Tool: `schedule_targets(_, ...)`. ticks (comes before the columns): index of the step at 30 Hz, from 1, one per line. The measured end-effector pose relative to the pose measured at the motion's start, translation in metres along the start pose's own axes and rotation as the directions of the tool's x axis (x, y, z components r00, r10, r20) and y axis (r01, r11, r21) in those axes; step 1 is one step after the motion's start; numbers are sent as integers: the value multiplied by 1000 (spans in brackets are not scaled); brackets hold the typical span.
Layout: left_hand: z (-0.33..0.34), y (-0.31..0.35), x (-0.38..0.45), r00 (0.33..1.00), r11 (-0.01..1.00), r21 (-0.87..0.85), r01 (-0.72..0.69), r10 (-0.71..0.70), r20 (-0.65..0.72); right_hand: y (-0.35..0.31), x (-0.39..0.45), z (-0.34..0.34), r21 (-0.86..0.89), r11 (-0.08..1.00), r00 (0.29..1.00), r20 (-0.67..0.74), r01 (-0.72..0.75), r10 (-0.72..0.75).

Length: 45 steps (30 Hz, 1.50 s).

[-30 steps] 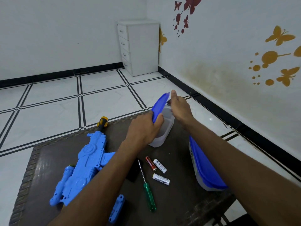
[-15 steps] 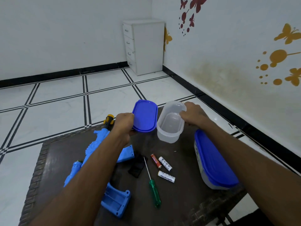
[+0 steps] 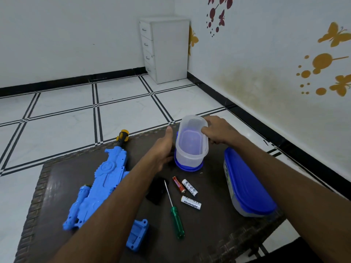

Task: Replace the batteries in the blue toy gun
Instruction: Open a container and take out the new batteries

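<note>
The right hand (image 3: pixel 218 130) pinches the tub (image 3: pixel 190 141) rim, seating it on its lid (image 3: pixel 187 167); the left hand (image 3: pixel 164 147), fingers relaxed, steadies beside it. A tipped tub could scatter the batteries (image 3: pixel 187 190) just beside it. The gun (image 3: pixel 103 179) lies left on the tabletop (image 3: pixel 218 230).

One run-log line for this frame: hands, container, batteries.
left hand: open beside clear container | right hand: grips its rim | container: open, on its blue lid | batteries: three loose on table

Right hand (image 3: pixel 218 130) grips clear tub (image 3: pixel 190 147) standing on blue lid (image 3: pixel 188 166); left hand (image 3: pixel 163 149) seemingly open beside.
</note>
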State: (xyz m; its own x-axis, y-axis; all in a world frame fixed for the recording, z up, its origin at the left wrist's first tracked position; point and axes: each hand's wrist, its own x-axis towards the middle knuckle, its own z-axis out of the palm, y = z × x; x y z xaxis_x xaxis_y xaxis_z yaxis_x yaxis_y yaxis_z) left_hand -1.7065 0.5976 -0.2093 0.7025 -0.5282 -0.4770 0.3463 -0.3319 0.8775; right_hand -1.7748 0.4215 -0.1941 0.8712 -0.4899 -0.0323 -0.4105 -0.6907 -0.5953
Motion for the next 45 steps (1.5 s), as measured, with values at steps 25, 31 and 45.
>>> schedule_targets(25,-50,-40,-56,862,359,864,-353,484,151,-38,-94,21,-262,920,950,-32,290,-309)
schedule_targets(31,-65,-48,-74,836,325,887,-328,537,112,-45,-132,31,-321,905,945,-78,278,-318)
schedule_targets(45,-82,-83,-109,749,273,879,-392,649,133,-45,-154,67,-442,878,972,211,187,-101)
